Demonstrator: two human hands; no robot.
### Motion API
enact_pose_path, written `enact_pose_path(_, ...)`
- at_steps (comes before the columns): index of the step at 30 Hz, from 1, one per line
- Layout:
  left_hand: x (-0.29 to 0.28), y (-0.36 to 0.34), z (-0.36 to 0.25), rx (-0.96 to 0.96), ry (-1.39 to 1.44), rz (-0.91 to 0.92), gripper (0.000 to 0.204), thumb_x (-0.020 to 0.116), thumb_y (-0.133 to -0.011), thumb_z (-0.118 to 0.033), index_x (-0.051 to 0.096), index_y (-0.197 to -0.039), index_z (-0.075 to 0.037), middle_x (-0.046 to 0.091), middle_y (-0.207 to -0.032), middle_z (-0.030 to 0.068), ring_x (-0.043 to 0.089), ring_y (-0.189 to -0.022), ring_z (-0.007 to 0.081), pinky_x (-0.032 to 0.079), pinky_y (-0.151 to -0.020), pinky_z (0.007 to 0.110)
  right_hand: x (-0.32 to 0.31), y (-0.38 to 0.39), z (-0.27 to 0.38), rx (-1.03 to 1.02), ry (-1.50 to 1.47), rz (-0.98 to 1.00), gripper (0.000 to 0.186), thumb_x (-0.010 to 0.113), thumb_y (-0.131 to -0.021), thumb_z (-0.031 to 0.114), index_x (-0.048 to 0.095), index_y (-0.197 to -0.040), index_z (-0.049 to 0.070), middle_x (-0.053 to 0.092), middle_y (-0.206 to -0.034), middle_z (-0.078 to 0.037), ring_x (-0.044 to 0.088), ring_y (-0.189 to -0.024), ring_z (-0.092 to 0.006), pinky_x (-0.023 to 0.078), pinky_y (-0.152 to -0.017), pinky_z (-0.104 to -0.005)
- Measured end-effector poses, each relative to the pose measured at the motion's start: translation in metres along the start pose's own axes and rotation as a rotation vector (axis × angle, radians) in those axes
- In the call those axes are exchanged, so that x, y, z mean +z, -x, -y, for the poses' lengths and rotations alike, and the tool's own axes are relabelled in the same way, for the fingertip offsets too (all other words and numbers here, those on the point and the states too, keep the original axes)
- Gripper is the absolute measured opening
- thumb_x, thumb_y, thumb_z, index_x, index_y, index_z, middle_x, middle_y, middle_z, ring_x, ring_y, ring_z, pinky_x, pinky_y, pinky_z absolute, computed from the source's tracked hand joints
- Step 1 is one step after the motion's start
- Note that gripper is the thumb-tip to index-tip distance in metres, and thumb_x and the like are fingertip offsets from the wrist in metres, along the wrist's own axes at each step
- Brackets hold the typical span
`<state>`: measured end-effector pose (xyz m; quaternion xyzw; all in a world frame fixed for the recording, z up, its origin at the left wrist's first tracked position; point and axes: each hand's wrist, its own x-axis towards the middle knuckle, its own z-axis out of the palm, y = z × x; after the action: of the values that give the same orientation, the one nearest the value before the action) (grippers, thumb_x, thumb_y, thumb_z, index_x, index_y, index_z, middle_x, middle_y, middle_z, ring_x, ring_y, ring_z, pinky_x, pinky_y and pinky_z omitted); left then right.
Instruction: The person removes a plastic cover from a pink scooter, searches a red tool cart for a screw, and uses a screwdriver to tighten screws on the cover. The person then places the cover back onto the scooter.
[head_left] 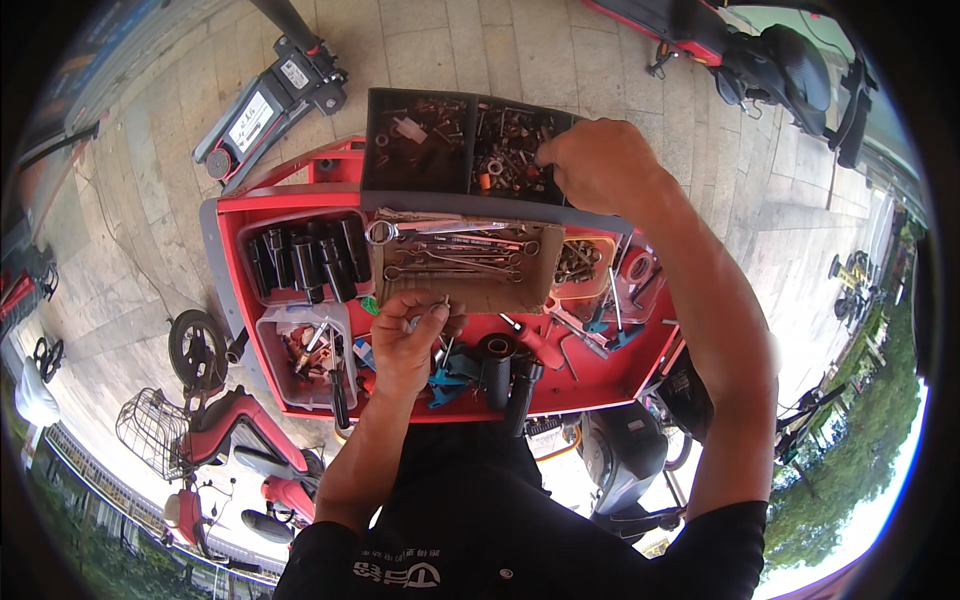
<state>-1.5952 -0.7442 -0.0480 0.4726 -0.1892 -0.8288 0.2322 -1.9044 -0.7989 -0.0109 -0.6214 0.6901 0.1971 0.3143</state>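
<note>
My left hand is closed in a pinch over the front of the red tool drawer. A small, pale metal fastener sticks up between its thumb and finger. At the back, my right hand reaches into the right compartment of a black two-part tray. Its fingers curl down among loose bolts, nuts and washers; whatever they grip is hidden. Between the hands, a cardboard box holds several combination spanners.
A clear bin holds black sockets; another bin of mixed parts sits in front. Small hardware fills an orange-rimmed box. Pliers and a black cylindrical tool lie in the drawer. A floor jack and parked scooters stand around.
</note>
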Motion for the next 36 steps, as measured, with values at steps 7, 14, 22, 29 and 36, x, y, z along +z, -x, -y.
enact_pose_path(7, -0.004, -0.001, 0.003, 0.015, -0.04, 0.035, 0.015, 0.06, -0.091, -0.001, 0.06, -0.106, -0.002, 0.07, -0.094, 0.0161, 0.071, -0.081, 0.0252, 0.059, -0.073, 0.036, 0.004, -0.002, 0.011, 0.048, 0.048, -0.009, 0.021, 0.06, -0.081, 0.017, 0.071, -0.098, 0.012, 0.07, -0.089, -0.015, 0.067, -0.087, -0.0355, 0.054, -0.075, -0.0472)
enact_pose_path(14, -0.005, 0.0, 0.003, 0.016, -0.058, 0.029, 0.014, 0.06, -0.091, -0.002, 0.06, -0.105, -0.001, 0.07, -0.094, 0.0161, 0.071, -0.08, 0.0249, 0.059, -0.072, 0.035, 0.011, -0.014, 0.027, 0.068, 0.114, -0.019, 0.013, 0.063, -0.077, 0.014, 0.071, -0.085, 0.009, 0.07, -0.086, -0.014, 0.069, -0.085, -0.0333, 0.055, -0.071, -0.0442)
enact_pose_path(22, -0.004, -0.001, 0.002, 0.012, -0.047, 0.033, 0.015, 0.06, -0.091, -0.001, 0.06, -0.106, -0.001, 0.07, -0.094, 0.0163, 0.07, -0.08, 0.0251, 0.059, -0.072, 0.035, 0.01, -0.008, 0.012, 0.087, -0.005, -0.139, 0.011, 0.065, -0.077, 0.014, 0.069, -0.087, 0.01, 0.069, -0.082, -0.013, 0.067, -0.084, -0.0347, 0.053, -0.073, -0.0456)
enact_pose_path(29, -0.001, -0.001, 0.001, 0.0, -0.001, 0.007, 0.013, 0.059, -0.09, 0.003, 0.059, -0.104, 0.001, 0.07, -0.093, 0.0159, 0.07, -0.079, 0.0229, 0.059, -0.069, 0.033, 0.015, -0.007, 0.011, -0.049, -0.157, -0.319, 0.019, 0.07, -0.078, 0.019, 0.066, -0.092, 0.009, 0.069, -0.08, -0.014, 0.068, -0.08, -0.0339, 0.054, -0.071, -0.0458)
enact_pose_path(36, -0.003, 0.0, 0.001, 0.004, -0.049, 0.025, 0.016, 0.058, -0.091, 0.0, 0.06, -0.107, -0.002, 0.07, -0.094, 0.0166, 0.07, -0.081, 0.0255, 0.059, -0.072, 0.035, 0.025, -0.021, 0.025, -0.041, -0.111, -0.365, 0.03, 0.075, -0.077, 0.03, 0.062, -0.094, 0.009, 0.067, -0.074, -0.012, 0.068, -0.074, -0.0326, 0.054, -0.063, -0.0434)
